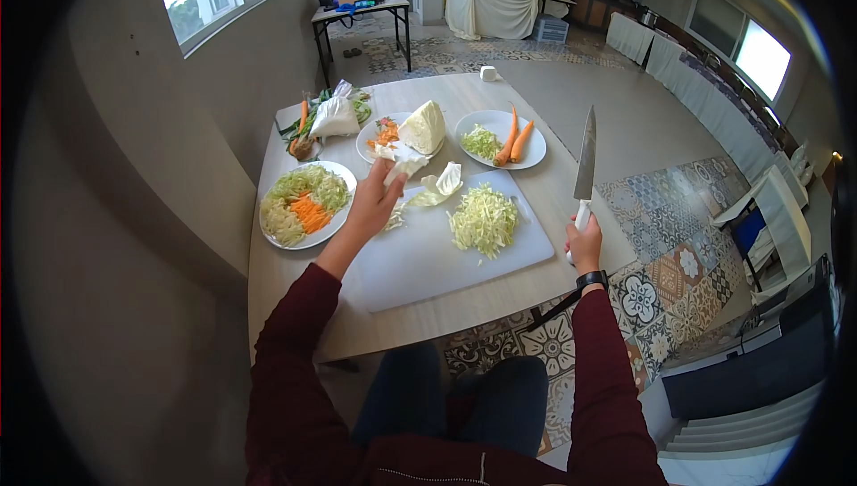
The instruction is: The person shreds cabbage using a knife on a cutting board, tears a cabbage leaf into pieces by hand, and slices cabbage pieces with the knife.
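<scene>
My right hand (pixel 585 243) grips the white handle of a kitchen knife (pixel 586 156), its blade pointing up, beyond the board's right side. My left hand (pixel 377 199) pinches a pale piece of cabbage leaf (pixel 411 166) above the far left edge of the white cutting board (pixel 428 258). On the board lie a heap of shredded cabbage (pixel 483 221) and a loose cabbage leaf (pixel 439 185). A few shreds lie close to my left hand. Behind it, a cut cabbage wedge (pixel 423 128) stands on a plate (pixel 364 142) with orange peelings.
At left, a white plate (pixel 308 243) holds shredded cabbage and carrot. Two carrots (pixel 515 140) and shredded cabbage share another plate (pixel 537 154). A plastic bag (pixel 336 117) and greens sit at the far left corner; a small white object (pixel 487 74) is at the far edge.
</scene>
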Available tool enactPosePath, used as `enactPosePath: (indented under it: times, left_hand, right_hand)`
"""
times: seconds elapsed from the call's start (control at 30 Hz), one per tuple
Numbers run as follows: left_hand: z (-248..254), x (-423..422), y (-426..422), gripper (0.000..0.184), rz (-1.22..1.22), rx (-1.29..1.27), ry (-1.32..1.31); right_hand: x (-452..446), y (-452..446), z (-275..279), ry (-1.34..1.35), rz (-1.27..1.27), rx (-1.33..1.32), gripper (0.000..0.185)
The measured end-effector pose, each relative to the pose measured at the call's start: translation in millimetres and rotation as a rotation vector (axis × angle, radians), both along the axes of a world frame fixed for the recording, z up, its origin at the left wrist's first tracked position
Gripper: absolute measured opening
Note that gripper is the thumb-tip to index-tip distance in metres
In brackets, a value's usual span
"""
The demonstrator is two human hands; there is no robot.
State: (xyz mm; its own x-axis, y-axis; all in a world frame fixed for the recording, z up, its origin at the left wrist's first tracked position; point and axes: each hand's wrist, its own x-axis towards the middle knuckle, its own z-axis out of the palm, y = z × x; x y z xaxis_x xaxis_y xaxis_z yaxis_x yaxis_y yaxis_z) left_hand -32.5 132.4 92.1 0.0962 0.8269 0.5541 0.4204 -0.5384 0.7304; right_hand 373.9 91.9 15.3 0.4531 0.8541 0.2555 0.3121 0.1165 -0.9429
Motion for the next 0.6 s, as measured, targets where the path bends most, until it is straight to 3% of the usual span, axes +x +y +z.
enactPosePath:
  times: [0.07,0.17,0.37,0.6]
  left_hand:
    - [-13.2,-4.3,-19.0,0.026,-0.04,-0.166,-0.032]
    - [-19.1,1.3,-49.3,0.029,-0.086,-0.266,0.121]
    - [-50.8,6.0,-56.9,0.028,-0.167,-0.088,0.127]
    - [-63.6,1.1,-65.0,0.027,-0.177,-0.187,0.088]
  right_hand:
    - [-1.7,-0.4,0.0,-0.005,-0.003,-0.005,0.017]
    - [0.8,0.9,-1.9,-0.018,-0.013,-0.009,0.017]
    - [0.3,1.4,-4.2,-0.012,-0.03,-0.011,0.017]
    - [0.9,-0.5,-4.8,-0.011,-0.029,-0.011,0.018]
